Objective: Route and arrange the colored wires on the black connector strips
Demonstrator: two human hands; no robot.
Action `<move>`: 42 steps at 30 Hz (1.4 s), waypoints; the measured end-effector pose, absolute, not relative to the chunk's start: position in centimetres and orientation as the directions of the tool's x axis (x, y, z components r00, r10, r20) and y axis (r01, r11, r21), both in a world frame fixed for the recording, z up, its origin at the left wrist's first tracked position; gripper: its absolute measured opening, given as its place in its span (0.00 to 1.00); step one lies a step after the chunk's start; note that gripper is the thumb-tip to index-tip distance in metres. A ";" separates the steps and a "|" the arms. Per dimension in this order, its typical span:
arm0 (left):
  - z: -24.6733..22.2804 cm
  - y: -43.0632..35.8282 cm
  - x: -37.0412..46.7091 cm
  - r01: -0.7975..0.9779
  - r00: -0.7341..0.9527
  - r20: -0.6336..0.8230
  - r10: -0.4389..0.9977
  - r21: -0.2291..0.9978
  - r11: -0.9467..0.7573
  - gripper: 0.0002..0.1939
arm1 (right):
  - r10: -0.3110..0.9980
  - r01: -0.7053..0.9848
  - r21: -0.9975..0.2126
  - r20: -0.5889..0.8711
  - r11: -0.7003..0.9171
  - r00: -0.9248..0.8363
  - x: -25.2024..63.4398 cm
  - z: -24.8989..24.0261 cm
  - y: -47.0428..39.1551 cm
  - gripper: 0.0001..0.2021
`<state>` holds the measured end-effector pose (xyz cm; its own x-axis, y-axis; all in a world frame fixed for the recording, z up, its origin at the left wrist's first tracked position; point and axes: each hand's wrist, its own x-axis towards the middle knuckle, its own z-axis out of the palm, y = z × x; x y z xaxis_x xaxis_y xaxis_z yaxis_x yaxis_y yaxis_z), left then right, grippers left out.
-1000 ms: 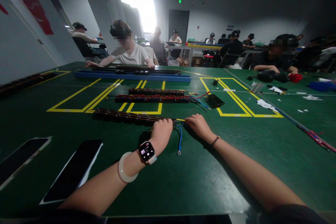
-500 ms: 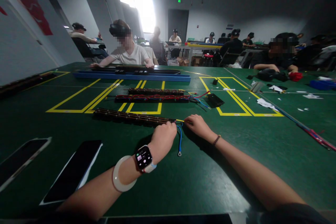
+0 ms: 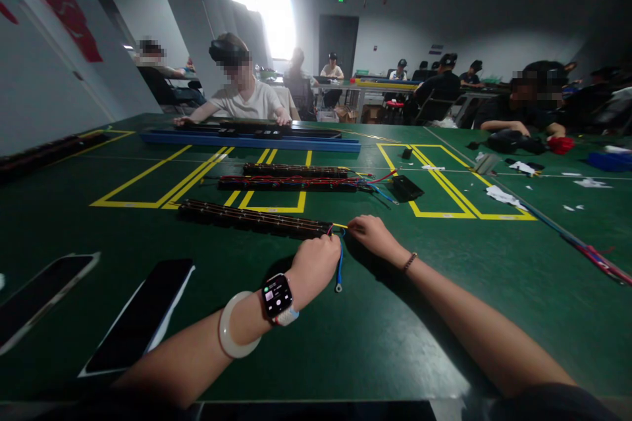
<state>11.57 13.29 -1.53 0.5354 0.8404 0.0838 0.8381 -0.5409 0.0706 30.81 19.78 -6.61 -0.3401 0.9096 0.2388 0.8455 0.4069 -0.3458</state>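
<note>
Three long dark strips lie on the green worktop [image 3: 385, 342]: a near strip [image 3: 251, 218], with two far strips [image 3: 289, 184] side by side beyond it. There is one black box [image 3: 407, 188] to the right of the far pair, one blue rail [image 3: 251, 141] towards the far edge, and two flat dark slabs [image 3: 141, 316] by the near left corner. Yellow outlines [image 3: 444, 215] mark the surface. One person [image 3: 247, 99] sits across it, another at the far right; more sit beyond, near a bright window [image 3: 284, 26] and a grey wall. The right hand [image 3: 372, 237] pinches a yellow wire [image 3: 340, 225] at the near strip's right end. The left hand [image 3: 316, 263] has its fingers bunched there, over a blue lead [image 3: 340, 270]; what they grip is hidden.
</note>
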 end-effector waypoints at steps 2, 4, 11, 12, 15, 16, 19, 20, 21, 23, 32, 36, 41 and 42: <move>-1.5 13.2 11.7 0.837 0.539 0.108 0.835 0.037 -0.546 0.15 | 0.915 0.849 -0.347 0.220 0.398 -0.339 30.8 -6.6 19.8 0.07; -1.4 13.1 11.7 0.838 0.542 0.123 0.832 0.001 -0.546 0.15 | 0.920 0.854 -0.349 0.201 0.387 -0.335 30.8 -6.5 19.7 0.07; -0.6 12.7 11.7 0.823 0.568 0.096 0.817 -0.078 -0.563 0.14 | 0.927 0.860 -0.348 0.175 0.374 -0.333 30.7 -6.4 19.7 0.08; -0.5 12.7 11.7 0.824 0.566 0.096 0.819 -0.082 -0.560 0.14 | 0.927 0.861 -0.347 0.171 0.373 -0.333 30.7 -6.4 19.7 0.08; -0.6 12.7 11.8 0.824 0.566 0.093 0.819 -0.086 -0.560 0.14 | 0.929 0.863 -0.346 0.160 0.369 -0.333 30.8 -6.4 19.8 0.08; -0.6 12.7 11.8 0.823 0.568 0.092 0.818 -0.085 -0.562 0.14 | 0.929 0.862 -0.347 0.159 0.369 -0.334 30.8 -6.4 19.8 0.08; -0.8 12.7 11.8 0.821 0.571 0.089 0.816 -0.081 -0.565 0.14 | 0.929 0.859 -0.353 0.159 0.369 -0.334 30.8 -6.4 19.8 0.09; -0.8 12.8 11.8 0.822 0.570 0.092 0.817 -0.079 -0.565 0.14 | 0.929 0.859 -0.355 0.159 0.370 -0.334 30.8 -6.4 19.8 0.09; -0.9 12.8 11.7 0.822 0.569 0.093 0.817 -0.076 -0.564 0.15 | 0.929 0.858 -0.356 0.159 0.371 -0.335 30.8 -6.4 19.8 0.09; -1.0 12.8 11.7 0.823 0.568 0.097 0.818 -0.068 -0.564 0.15 | 0.928 0.857 -0.355 0.158 0.372 -0.338 30.8 -6.3 19.8 0.09; -1.5 12.8 11.8 0.828 0.559 0.146 0.816 -0.042 -0.559 0.15 | 0.924 0.851 -0.360 0.177 0.382 -0.339 30.8 -6.6 19.8 0.08; -1.2 13.1 11.7 0.666 0.743 0.147 0.653 -0.069 -0.743 0.16 | 0.924 0.851 -0.361 0.178 0.381 -0.338 30.9 -6.9 19.9 0.08; -0.6 13.9 11.4 0.288 0.927 0.252 0.277 -0.005 -0.958 0.15 | 0.927 0.853 -0.362 0.173 0.375 -0.334 30.9 -6.8 19.8 0.08; -0.5 14.0 11.3 0.323 0.904 0.253 0.345 0.126 -0.938 0.16 | 0.927 0.853 -0.365 0.171 0.374 -0.334 30.9 -6.8 19.8 0.08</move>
